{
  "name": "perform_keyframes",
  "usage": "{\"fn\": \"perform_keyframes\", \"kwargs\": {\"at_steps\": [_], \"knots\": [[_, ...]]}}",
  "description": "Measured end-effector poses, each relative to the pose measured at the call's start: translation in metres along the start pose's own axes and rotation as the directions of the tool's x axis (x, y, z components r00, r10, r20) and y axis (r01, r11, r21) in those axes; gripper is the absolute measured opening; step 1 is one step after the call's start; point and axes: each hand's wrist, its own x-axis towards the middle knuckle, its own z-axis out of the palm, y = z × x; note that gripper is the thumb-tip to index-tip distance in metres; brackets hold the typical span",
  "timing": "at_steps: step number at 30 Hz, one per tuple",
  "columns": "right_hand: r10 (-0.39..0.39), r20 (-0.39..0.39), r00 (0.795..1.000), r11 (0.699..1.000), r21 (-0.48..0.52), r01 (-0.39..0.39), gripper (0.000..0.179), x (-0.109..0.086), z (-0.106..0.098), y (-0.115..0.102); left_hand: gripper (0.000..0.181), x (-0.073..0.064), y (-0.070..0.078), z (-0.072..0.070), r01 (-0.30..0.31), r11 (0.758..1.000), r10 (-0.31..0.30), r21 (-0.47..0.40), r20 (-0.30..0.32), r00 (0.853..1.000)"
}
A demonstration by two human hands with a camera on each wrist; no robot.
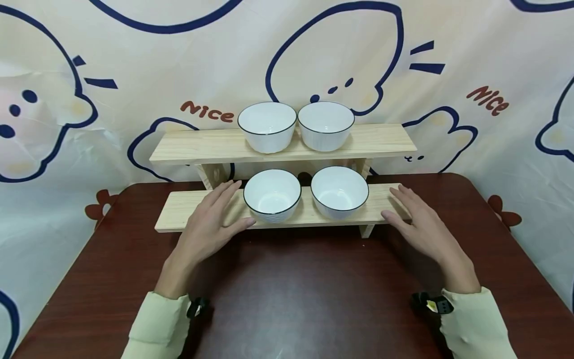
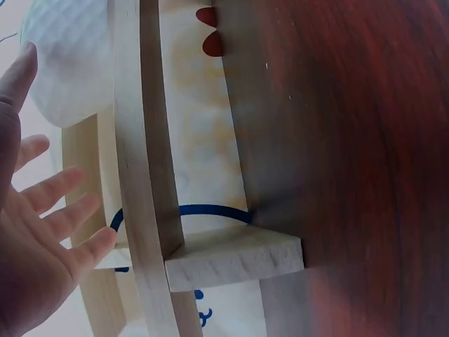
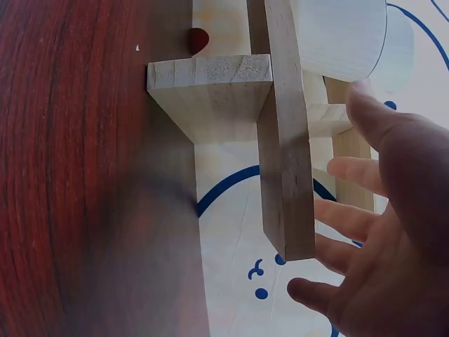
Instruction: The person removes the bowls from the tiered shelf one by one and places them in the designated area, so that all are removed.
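Observation:
Two white bowls with dark rims stand side by side on the lower shelf board: a left one [image 1: 272, 195] and a right one [image 1: 340, 192]. My left hand [image 1: 211, 224], fingers spread and holding nothing, is beside the lower left bowl, its thumb near the bowl's base. Over the right end of the lower board [image 1: 381, 199] my right hand [image 1: 417, 222] hovers with spread fingers, apart from the lower right bowl. In the left wrist view a textured bowl [image 2: 70, 60] lies beyond the thumb; the right wrist view shows a bowl [image 3: 340, 35] past the thumb.
Two more white bowls, one left [image 1: 267, 127] and one right [image 1: 326, 126], sit on the upper board [image 1: 193, 144] of the wooden rack. The rack stands on a dark reddish-brown table [image 1: 305, 299]. Behind it hangs a cartoon-printed cloth [image 1: 202, 60].

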Motion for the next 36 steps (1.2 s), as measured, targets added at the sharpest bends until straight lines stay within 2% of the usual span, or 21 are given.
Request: {"fn": "perform_keyframes", "kwargs": {"at_steps": [8,19,24,29,36], "knots": [[-0.020,-0.082,0.996,1.000,0.004,0.020,0.067,0.000,0.000,0.004,0.084,0.004,0.004,0.004,0.042,0.996,-0.040,-0.078,0.025,0.999],[0.005,-0.174,0.985,0.999,0.035,0.001,0.061,0.000,0.002,0.011,0.082,0.009,0.011,0.010,0.052,0.985,-0.050,-0.163,0.020,0.999],[0.028,-0.180,0.983,0.999,0.045,-0.021,0.061,-0.001,0.001,0.013,0.082,0.011,0.013,0.011,0.054,0.978,-0.052,-0.202,0.019,0.998],[0.052,-0.172,0.984,0.998,0.051,-0.044,0.061,-0.001,0.001,0.014,0.082,0.013,0.016,0.012,0.076,0.957,-0.072,-0.281,0.024,0.997],[0.072,-0.182,0.981,0.996,0.066,-0.061,0.058,-0.001,0.002,0.016,0.063,0.013,0.014,0.014,0.082,0.934,-0.081,-0.349,0.016,0.997]]}}
